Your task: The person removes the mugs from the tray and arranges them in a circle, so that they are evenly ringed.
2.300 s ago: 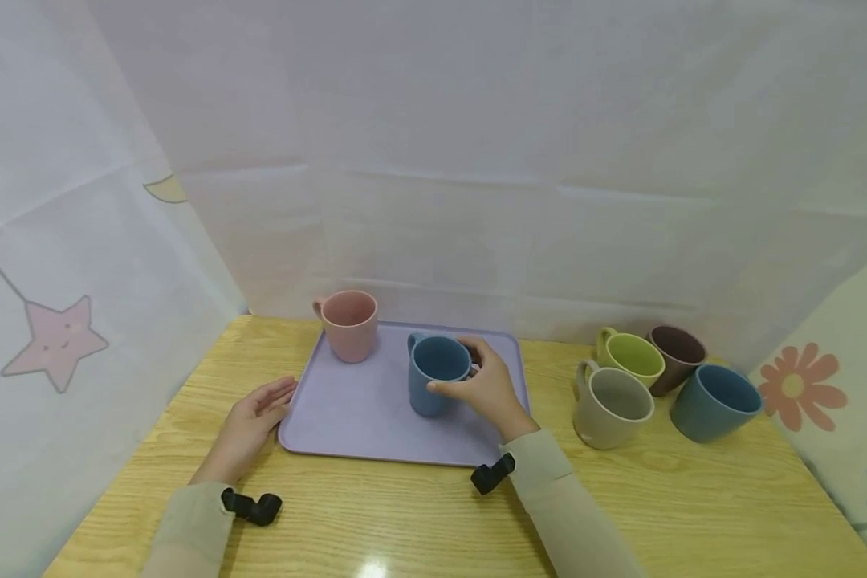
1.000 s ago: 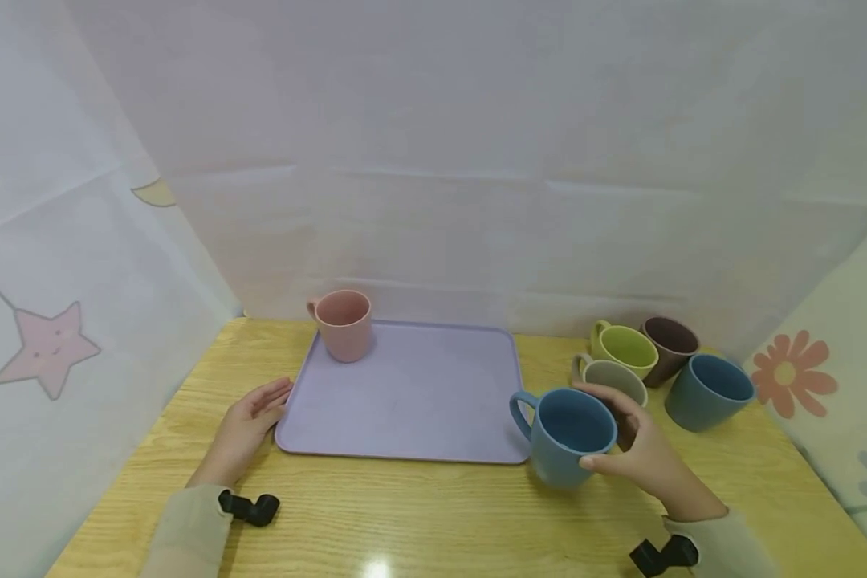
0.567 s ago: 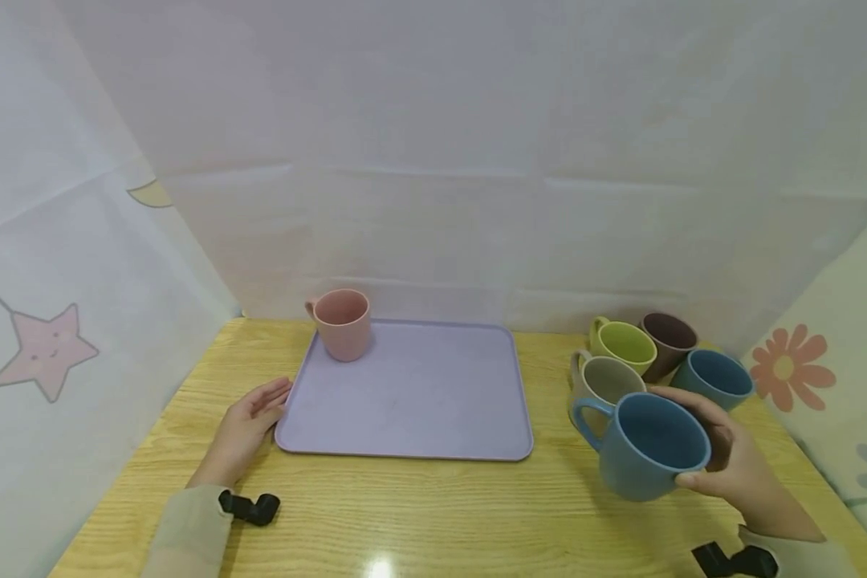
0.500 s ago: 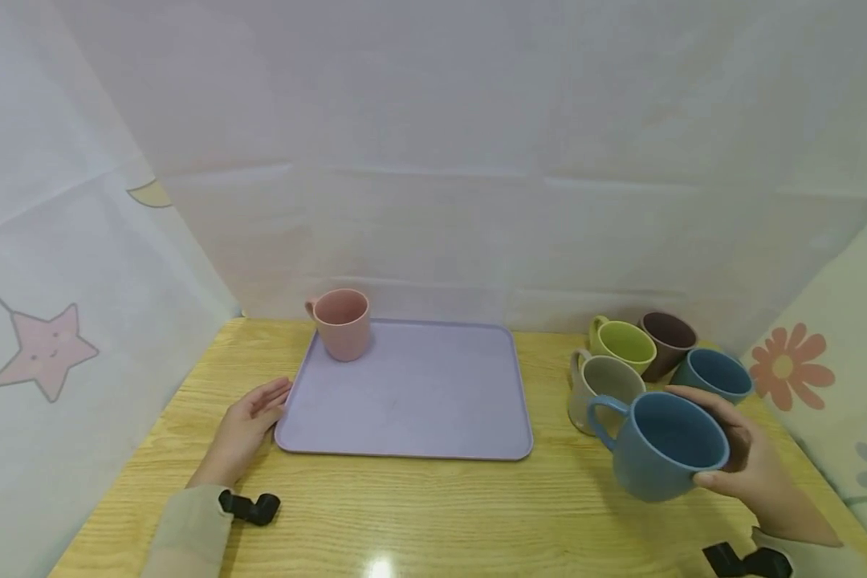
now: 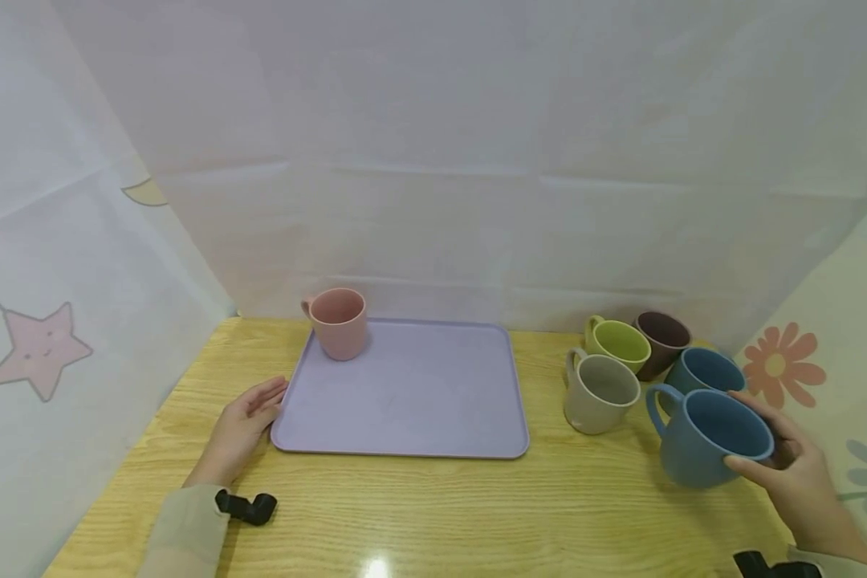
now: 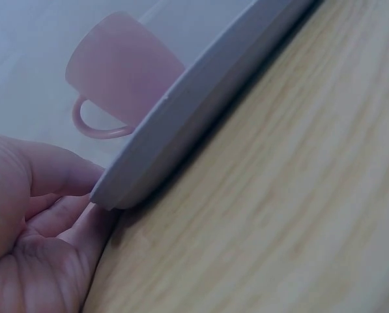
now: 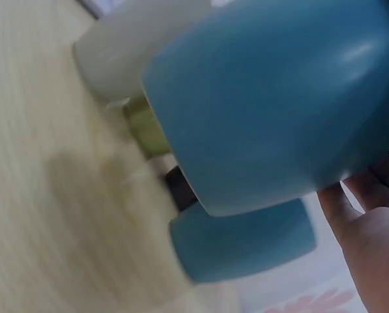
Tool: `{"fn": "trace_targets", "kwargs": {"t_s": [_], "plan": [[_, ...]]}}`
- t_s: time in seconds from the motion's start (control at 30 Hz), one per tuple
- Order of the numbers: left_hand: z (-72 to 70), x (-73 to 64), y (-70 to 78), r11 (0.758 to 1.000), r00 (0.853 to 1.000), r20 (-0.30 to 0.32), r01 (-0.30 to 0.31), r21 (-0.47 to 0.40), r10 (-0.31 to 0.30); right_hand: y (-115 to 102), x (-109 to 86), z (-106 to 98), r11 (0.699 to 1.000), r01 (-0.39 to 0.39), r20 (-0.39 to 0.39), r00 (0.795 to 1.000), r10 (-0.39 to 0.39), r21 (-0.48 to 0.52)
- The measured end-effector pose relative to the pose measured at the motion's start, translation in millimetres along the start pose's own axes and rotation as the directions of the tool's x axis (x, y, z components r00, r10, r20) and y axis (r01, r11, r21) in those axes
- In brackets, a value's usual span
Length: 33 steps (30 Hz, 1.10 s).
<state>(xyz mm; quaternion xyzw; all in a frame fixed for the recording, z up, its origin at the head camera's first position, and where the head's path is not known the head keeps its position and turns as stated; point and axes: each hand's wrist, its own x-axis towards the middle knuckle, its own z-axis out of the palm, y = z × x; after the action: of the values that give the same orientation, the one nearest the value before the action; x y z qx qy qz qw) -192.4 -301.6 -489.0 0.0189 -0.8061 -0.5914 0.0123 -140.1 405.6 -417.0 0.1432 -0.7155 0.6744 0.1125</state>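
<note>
At the right, my right hand (image 5: 795,466) grips a blue mug (image 5: 701,461) by its side, the thumb on the near wall and the handle pointing left. In the right wrist view the blue mug (image 7: 279,104) is held tilted above the table, and part of the hand lies outside the frame. My left hand (image 5: 242,425) rests on the table at the left edge of a lilac tray (image 5: 405,401), its fingers extended and touching the rim. On the tray's back left corner stands a pink mug (image 5: 341,327).
Right of the tray stand a grey mug (image 5: 600,397), a yellow-green mug (image 5: 621,341), a dark brown mug (image 5: 665,341) and a second blue mug (image 5: 704,371), partly behind the held one. A white cloth (image 5: 405,160) hangs behind the wooden table (image 5: 419,514).
My right hand has carried the blue mug from over the tray rightward, past the grey mug, to in front of the other blue mug. The left hand has stayed at the tray's edge.
</note>
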Motion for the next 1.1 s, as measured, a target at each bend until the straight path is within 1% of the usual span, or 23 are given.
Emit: {"fn": "trace_targets", "kwargs": {"t_s": [0.13,0.27,0.53,0.87,1.1], "plan": [[-0.2,-1.1,0.9,1.000,1.000,0.000,0.008,0.010,-0.008,14.5,0.6,-4.8,1.000,-0.026,-0.070,0.997,0.026,0.001],[-0.7,-1.9,1.0,1.000,1.000,0.003,0.013,0.009,-0.013,23.7,2.1,-7.8,0.999,-0.039,-0.107,0.994,0.037,-0.010],[-1.7,-1.9,2.1,1.000,1.000,0.004,0.016,0.014,-0.016,32.2,3.9,-11.9,0.997,-0.056,-0.108,0.993,0.051,-0.045],[-0.4,-0.2,1.9,0.999,0.999,0.018,0.032,-0.009,-0.032,38.1,1.3,-20.0,0.993,-0.112,-0.111,0.988,0.107,-0.041],[0.0,0.5,1.7,1.000,0.999,0.018,0.028,-0.012,-0.028,41.9,3.2,-27.9,0.990,-0.123,-0.120,0.986,0.114,-0.069]]}}
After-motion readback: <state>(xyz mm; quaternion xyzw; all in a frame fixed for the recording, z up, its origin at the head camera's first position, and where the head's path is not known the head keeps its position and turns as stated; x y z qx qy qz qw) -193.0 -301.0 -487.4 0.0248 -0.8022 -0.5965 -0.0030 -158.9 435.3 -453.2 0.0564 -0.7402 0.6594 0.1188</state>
